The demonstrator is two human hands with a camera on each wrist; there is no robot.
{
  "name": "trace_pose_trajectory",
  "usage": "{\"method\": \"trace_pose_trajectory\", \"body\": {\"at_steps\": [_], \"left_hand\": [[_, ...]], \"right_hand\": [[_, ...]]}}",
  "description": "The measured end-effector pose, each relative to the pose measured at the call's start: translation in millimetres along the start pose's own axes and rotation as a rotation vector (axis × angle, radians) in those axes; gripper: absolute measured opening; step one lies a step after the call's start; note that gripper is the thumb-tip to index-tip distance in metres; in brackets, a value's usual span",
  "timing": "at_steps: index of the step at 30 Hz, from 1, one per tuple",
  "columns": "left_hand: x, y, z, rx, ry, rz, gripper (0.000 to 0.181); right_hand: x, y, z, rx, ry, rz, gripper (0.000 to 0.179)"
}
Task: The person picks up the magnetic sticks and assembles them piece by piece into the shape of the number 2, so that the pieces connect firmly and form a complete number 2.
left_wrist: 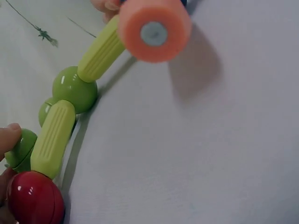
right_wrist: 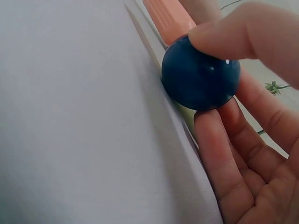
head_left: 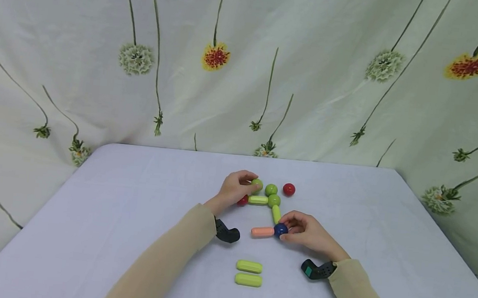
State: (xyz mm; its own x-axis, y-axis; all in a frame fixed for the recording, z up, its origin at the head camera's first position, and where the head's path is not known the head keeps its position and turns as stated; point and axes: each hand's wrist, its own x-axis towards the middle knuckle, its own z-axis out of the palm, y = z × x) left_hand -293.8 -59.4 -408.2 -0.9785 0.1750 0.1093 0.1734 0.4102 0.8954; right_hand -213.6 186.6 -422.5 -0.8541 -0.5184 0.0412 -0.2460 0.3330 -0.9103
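Observation:
My right hand (head_left: 310, 232) pinches a dark blue ball (right_wrist: 201, 74) between thumb and fingers. A salmon-orange grooved rod (head_left: 262, 232) sticks out from that ball, its round end facing the left wrist camera. From the blue ball a yellow-green rod (left_wrist: 101, 49) runs back to a green ball (head_left: 274, 200). A second yellow-green rod (left_wrist: 52, 139) links that green ball to a red ball (left_wrist: 35, 198). Behind this chain, my left hand (head_left: 235, 187) holds another green ball (head_left: 256, 185) in its fingertips, close by the red ball.
One more green ball (head_left: 271, 189) lies just behind the joined one, and a loose red ball (head_left: 289, 189) is to its right. Nearer the front, two yellow-green rods (head_left: 249, 266) lie side by side on the white table (head_left: 84, 230). A flowered cloth (head_left: 315, 79) hangs behind.

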Motion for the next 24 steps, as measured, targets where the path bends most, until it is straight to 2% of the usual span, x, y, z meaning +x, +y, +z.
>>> {"method": "trace_pose_trajectory", "body": {"at_steps": [6,11,13,16,18,24], "left_hand": [[-6.7,6.4,-11.8,-0.117,0.083,0.024,0.041],[-22.8,16.9,-24.5,-0.172,0.131,0.038,0.046],[-34.8,23.7,-29.5,-0.191,0.131,0.031,0.043],[-53.6,23.0,-33.8,-0.237,0.132,0.028,0.042],[-67.5,21.3,-34.5,-0.247,0.141,0.023,0.040],[-97.4,7.0,-28.1,-0.224,0.157,0.020,0.042]], "right_hand": [[-0.4,-0.2,0.2,-0.015,0.002,0.011,0.032],[-1.2,-0.5,-0.2,-0.008,0.004,0.014,0.033],[-0.9,-0.1,-0.4,-0.010,0.005,0.020,0.033],[0.5,1.3,-0.5,-0.013,0.004,0.026,0.032],[0.8,0.7,-0.1,-0.015,0.005,0.029,0.032],[-0.7,-1.3,0.3,-0.017,0.007,0.019,0.033]]}}
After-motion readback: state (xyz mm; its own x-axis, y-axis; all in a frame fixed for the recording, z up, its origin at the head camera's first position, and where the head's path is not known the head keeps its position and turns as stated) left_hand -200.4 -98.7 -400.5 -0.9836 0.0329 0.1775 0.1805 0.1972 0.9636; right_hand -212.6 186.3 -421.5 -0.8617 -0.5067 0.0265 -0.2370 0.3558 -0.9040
